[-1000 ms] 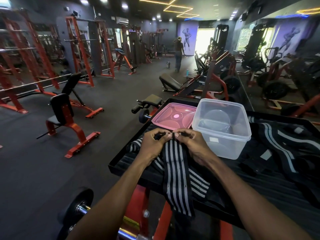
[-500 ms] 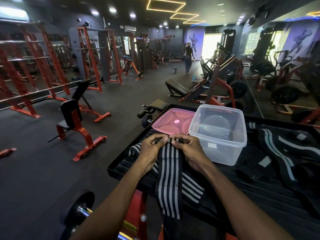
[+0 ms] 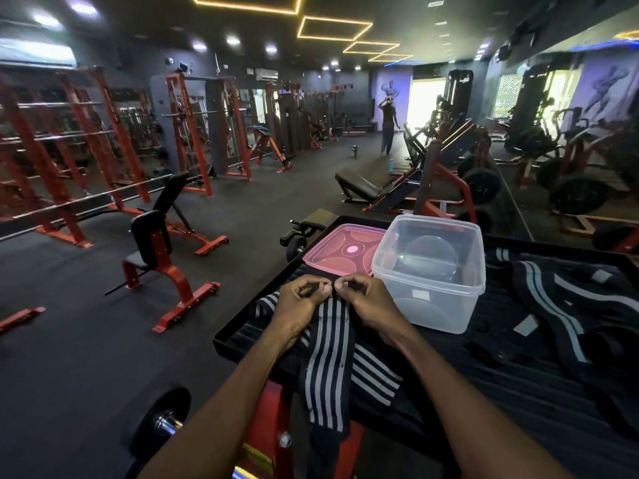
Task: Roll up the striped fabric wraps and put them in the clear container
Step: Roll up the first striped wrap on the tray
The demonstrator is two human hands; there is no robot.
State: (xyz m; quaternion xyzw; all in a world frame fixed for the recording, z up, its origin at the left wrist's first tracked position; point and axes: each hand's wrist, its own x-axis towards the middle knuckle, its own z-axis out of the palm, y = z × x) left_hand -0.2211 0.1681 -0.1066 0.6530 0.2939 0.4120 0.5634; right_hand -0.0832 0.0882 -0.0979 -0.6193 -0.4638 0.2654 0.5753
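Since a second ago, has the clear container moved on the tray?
No. The clear container sits in the same spot beside the pink lid on the black tray; only the camera shifted.

the tabletop [image 3: 484,385] fills the lower right of the frame. the container [image 3: 428,271] stands on it right of centre, with the lid [image 3: 340,250] lying flat just beside it to the left. below them, at frame centre, the left hand [image 3: 301,302] and right hand [image 3: 366,300] meet thumb to thumb on the wrap [image 3: 328,371], which hangs over the near edge. other wraps [image 3: 560,299] lie right of the container.
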